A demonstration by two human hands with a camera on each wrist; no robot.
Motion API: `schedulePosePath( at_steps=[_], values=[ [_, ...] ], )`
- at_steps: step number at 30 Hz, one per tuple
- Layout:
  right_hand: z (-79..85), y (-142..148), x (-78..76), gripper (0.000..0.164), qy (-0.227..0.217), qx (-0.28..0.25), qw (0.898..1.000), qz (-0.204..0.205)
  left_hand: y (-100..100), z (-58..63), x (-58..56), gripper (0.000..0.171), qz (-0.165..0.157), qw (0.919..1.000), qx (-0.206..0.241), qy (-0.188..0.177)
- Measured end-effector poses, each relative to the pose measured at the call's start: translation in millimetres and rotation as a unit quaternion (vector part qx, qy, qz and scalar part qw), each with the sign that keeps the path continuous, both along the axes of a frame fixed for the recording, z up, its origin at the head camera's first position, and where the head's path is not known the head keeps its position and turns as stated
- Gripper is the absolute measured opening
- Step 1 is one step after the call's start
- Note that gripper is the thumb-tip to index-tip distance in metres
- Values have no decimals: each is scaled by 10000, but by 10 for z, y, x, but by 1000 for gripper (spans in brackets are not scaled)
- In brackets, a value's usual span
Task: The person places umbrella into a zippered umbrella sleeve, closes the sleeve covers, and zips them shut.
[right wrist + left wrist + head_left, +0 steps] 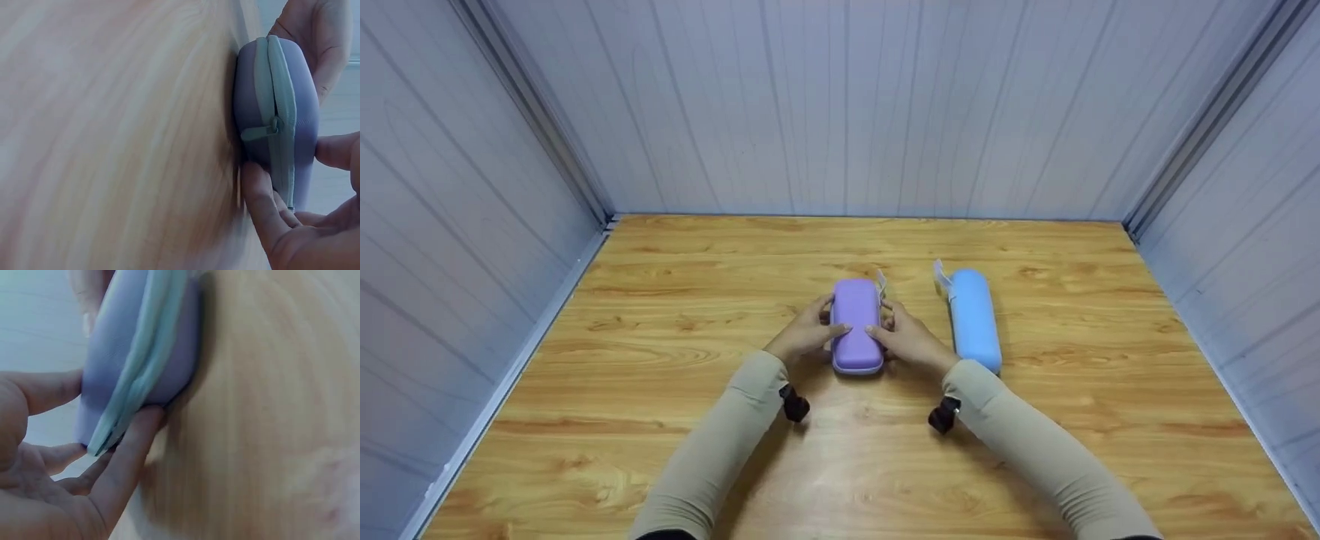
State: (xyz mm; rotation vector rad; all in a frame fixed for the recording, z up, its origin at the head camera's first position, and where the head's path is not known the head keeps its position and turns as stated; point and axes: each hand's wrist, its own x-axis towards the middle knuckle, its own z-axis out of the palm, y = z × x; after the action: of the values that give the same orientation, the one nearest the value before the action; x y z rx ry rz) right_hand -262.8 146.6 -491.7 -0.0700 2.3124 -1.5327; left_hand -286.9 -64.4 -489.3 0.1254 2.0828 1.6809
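Note:
A purple zip case [855, 322] with a pale zipper band lies lengthwise on the wooden table, between both hands. My left hand [810, 330] grips its left side, thumb on the top and fingers along the lower edge. From the right, my right hand [911, 337] holds it the same way, thumb on top. In the right wrist view the zipper pull [260, 133] hangs at the near end of the case [304, 95]. The left wrist view shows the fingers [126, 467] under the zipper band. A light strap loop [881, 283] sticks out at the far right corner.
A blue case [975, 319] with a pale strap [942, 277] lies to the right, close beside my right forearm. White panel walls [840, 105] enclose the wooden table [675, 300] at the back and on both sides.

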Motion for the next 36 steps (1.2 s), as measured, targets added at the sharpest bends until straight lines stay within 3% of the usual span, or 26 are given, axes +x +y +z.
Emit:
schedulePosePath(
  at_steps=[7, 15, 23, 31, 36],
  values=[
    [-4, 94, 41, 63, -103, 117, 9991, 401, 49, -14, 13, 79, -3, 9999, 22, 126],
    [24, 242, 186, 42, -161, 971, 9927, 697, 97, -61, -2, 76, 157, 9998, 77, 77],
    [56, 260, 264, 27, 543, 1775, 9723, 1419, 96, -54, -22, 77, 61, 9998, 77, 182],
    [14, 250, 271, 24, 1187, 2067, 9549, 1772, 98, -53, -30, 77, 105, 9997, 72, 196],
    [-5, 257, 285, 21, 1438, 2069, 9523, 1724, 101, -53, -19, 76, 150, 9997, 57, 161]
  ],
)
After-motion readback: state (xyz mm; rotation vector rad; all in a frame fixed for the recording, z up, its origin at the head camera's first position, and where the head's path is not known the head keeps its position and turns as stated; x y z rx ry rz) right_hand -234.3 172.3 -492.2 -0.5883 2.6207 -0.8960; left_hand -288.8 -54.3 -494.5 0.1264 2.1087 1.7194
